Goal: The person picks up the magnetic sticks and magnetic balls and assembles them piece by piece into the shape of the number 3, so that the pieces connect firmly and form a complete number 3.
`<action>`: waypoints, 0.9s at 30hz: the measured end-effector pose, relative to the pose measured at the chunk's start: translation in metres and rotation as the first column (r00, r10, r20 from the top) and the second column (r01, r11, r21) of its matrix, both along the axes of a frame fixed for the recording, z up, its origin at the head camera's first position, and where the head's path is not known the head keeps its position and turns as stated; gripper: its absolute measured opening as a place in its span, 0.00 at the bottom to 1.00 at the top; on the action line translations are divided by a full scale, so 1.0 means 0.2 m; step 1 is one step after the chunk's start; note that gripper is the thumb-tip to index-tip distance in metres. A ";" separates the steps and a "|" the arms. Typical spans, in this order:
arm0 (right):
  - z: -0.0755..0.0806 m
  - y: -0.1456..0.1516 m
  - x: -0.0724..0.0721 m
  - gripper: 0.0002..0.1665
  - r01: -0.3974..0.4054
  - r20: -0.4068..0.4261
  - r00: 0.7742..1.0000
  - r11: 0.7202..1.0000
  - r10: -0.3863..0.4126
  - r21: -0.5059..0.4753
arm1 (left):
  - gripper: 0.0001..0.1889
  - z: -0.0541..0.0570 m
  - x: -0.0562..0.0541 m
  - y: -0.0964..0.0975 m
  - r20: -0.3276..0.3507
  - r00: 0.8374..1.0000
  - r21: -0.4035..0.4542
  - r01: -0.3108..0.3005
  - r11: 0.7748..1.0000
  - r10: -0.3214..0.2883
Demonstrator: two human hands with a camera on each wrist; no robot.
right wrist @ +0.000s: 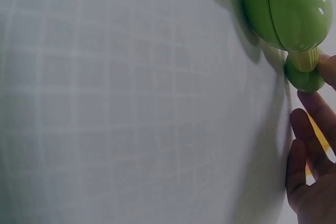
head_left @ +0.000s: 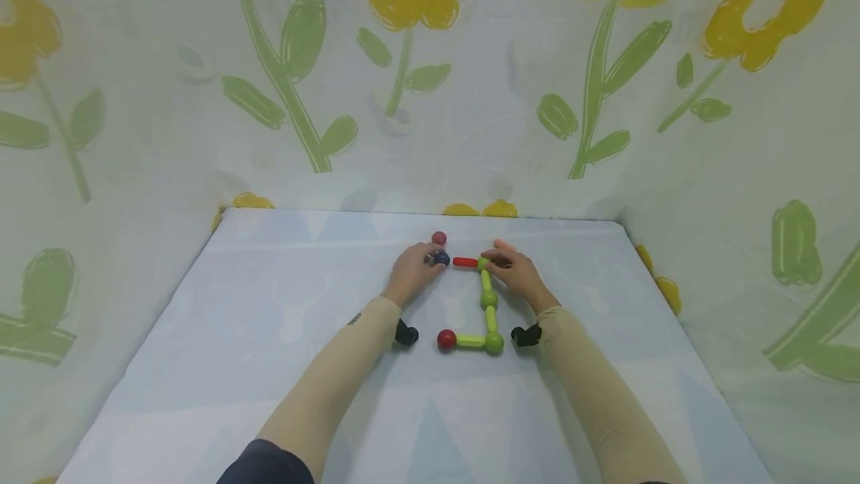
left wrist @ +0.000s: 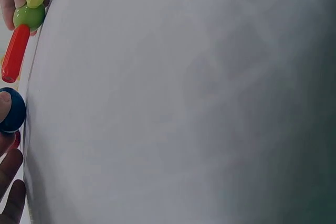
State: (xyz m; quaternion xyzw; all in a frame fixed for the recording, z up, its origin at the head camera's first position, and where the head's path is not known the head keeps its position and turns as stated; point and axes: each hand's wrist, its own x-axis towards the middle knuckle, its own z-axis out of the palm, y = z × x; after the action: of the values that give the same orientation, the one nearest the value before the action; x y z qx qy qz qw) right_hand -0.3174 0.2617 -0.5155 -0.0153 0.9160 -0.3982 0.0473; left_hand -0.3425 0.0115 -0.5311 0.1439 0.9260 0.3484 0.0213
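Observation:
My left hand (head_left: 411, 272) pinches a dark blue ball (head_left: 441, 258), also at the left edge of the left wrist view. A red ball (head_left: 439, 237) lies just beyond it; whether the two are joined I cannot tell. With thumb and fingers, my right hand (head_left: 516, 273) holds the far green ball (head_left: 484, 264) of a stick-and-ball chain. From that ball a red stick (head_left: 465, 262) points left, its free end a small gap short of the blue ball. Toward me the chain runs through a middle green ball (head_left: 489, 299) to a corner green ball (head_left: 493, 342).
A yellow-green stick (head_left: 470, 340) joins the corner ball to a dark red ball (head_left: 446, 340) on the left. Behind the right hand's fingers lies an orange piece (head_left: 503, 244), partly hidden. Flower-patterned cloth walls (head_left: 463, 133) stand around the pale table (head_left: 269, 305).

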 end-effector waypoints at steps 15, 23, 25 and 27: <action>-0.01 0.01 -0.01 0.20 -0.010 -0.016 1.000 1.000 0.010 -0.018 | 0.23 -0.04 -0.01 0.01 -0.033 0.999 0.012 0.004 1.000 -0.003; -0.02 0.02 -0.01 0.20 -0.006 -0.005 1.000 1.000 0.005 -0.018 | 0.23 -0.04 -0.01 0.02 -0.040 0.999 0.025 0.000 1.000 0.001; -0.02 0.02 -0.01 0.20 -0.006 -0.005 1.000 1.000 0.006 -0.020 | 0.24 -0.04 -0.01 0.02 -0.038 0.999 0.021 -0.005 1.000 0.006; -0.02 0.02 -0.01 0.20 -0.006 -0.008 1.000 1.000 0.006 -0.025 | 0.24 -0.04 -0.01 0.02 -0.038 0.999 0.020 -0.009 1.000 0.010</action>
State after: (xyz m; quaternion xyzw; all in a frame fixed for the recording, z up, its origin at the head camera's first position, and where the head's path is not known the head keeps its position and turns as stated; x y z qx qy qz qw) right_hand -0.3199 0.2663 -0.5193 -0.0200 0.9111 -0.4092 0.0448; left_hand -0.3437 0.0161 -0.5390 0.1463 0.9235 0.3547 0.0004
